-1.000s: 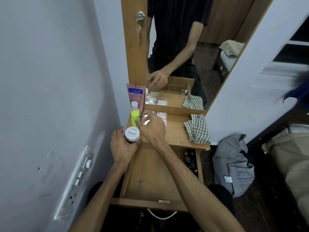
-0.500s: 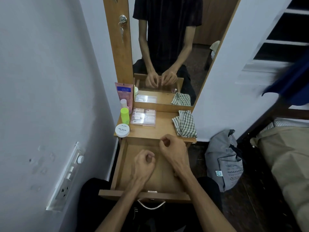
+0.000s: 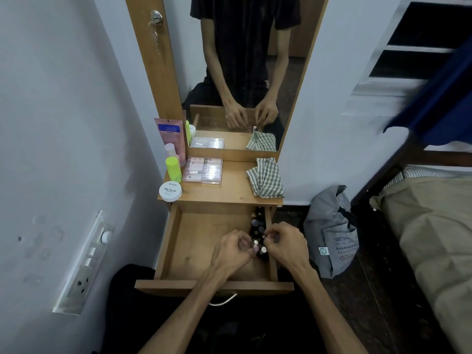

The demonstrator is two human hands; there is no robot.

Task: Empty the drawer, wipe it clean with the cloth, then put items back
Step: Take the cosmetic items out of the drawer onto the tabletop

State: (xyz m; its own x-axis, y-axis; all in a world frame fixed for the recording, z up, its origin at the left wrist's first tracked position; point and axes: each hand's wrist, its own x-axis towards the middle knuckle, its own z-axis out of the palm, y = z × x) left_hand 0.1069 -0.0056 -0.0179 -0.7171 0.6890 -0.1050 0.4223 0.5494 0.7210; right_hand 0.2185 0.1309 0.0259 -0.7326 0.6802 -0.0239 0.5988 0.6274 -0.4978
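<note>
Over the open light-brown wooden drawer (image 3: 204, 241), our left hand (image 3: 233, 252) and right hand (image 3: 286, 245) curl fingers around small dark nail-polish bottles (image 3: 256, 229) along its right wall, the emptying step apparently unfinished, lifting them onto the worktop (image 3: 229, 190) next.

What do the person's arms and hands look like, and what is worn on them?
Both forearms are bare, with no watch, bracelet or gloves on the left hand or right hand. The mirror shows short black sleeves ending above the elbows.
</note>
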